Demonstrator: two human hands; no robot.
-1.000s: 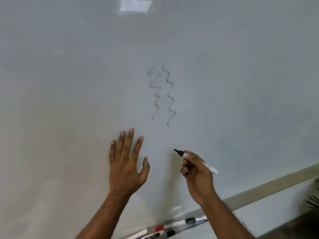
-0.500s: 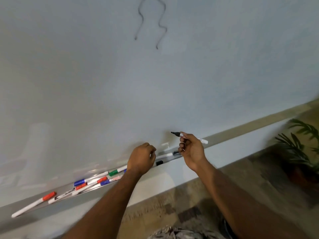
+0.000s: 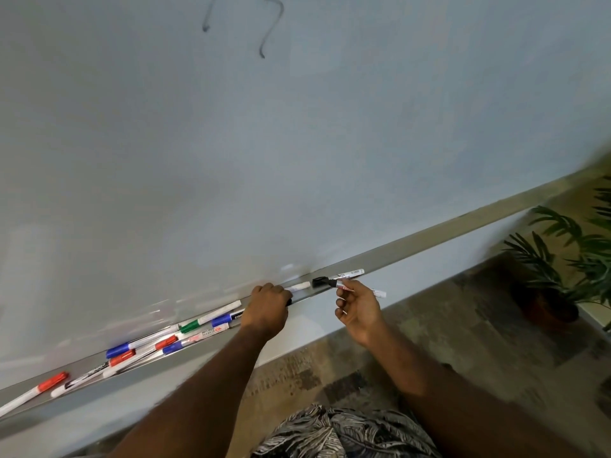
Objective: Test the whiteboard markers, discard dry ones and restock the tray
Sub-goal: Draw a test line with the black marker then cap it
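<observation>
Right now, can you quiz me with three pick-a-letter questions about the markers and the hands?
1. Where do the capped markers lie?
A) on the floor
B) in the tray under the whiteboard
C) in a cup

2. What colour is the cap of the leftmost marker?
A) green
B) yellow
C) red

3. What is the right hand doing?
A) pinching a marker
B) lying flat, empty
C) wiping the board

Answers:
1 B: they lie along the tray below the board.
2 C: its cap is red.
3 A: its fingers pinch a marker.
</observation>
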